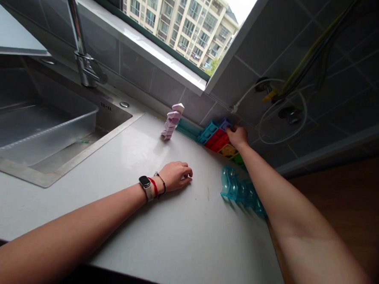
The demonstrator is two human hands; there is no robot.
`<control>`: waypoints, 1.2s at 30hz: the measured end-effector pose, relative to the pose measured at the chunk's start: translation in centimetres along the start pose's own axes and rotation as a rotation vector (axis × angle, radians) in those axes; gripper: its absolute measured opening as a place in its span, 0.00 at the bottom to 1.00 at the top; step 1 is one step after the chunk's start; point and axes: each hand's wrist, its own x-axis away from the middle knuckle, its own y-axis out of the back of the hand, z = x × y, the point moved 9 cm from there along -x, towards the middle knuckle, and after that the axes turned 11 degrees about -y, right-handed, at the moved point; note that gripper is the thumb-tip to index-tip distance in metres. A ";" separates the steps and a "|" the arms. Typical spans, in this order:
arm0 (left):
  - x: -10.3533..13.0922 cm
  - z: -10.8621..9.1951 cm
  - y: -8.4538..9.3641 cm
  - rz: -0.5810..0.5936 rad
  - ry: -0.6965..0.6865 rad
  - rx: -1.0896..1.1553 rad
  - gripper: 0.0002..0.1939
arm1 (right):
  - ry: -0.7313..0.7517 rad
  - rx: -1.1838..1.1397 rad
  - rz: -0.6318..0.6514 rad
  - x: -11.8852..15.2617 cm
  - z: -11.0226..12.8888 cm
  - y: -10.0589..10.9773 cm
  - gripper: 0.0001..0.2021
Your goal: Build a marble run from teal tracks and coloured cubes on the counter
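Note:
At the far edge of the counter, my right hand (238, 137) is closed on a purple plastic block (225, 123) at the back of a group of coloured blocks. Teal blocks (208, 132), red blocks (217, 139), a yellow block (228, 151) and a green block (238, 159) sit close together there, partly covered by the hand and forearm. My left hand (175, 176) rests on the countertop, its fingers loosely curled and nothing visible in them. Beyond it stands a leaning stack of pale purple-and-white pieces (171, 123). Clear turquoise plastic pieces (238, 188) lie beside my right forearm.
To the left is a steel sink (50, 178) holding a translucent plastic bin (58, 134), with a chrome tap (81, 67) behind. A tiled wall and window sill (168, 63) border the back. Cables (306, 59) and a white hose (305, 108) hang at right.

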 end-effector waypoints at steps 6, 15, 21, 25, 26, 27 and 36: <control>-0.1 0.0 0.0 -0.001 -0.002 0.008 0.10 | -0.020 0.057 -0.019 0.5 0.1 0.1 0.11; -0.1 0.0 0.1 -0.006 -0.004 0.013 0.10 | -0.026 0.039 -0.078 0.4 0.1 0.3 0.08; -0.1 0.0 0.2 -0.005 0.003 0.017 0.09 | -0.033 0.015 -0.085 0.6 -0.2 0.2 0.12; -0.1 0.0 0.2 -0.008 0.002 0.019 0.10 | -0.033 0.007 -0.062 0.9 -0.2 0.2 0.13; -0.1 0.0 0.2 -0.009 0.001 0.021 0.10 | -0.031 0.004 -0.057 1.0 -0.1 0.2 0.13; -0.1 -0.1 0.2 -0.011 0.000 0.022 0.10 | -0.030 0.002 -0.055 1.0 -0.1 0.3 0.13; -0.2 -0.1 0.3 -0.015 -0.014 0.033 0.10 | 0.071 -0.108 -0.110 6.1 0.8 3.6 0.16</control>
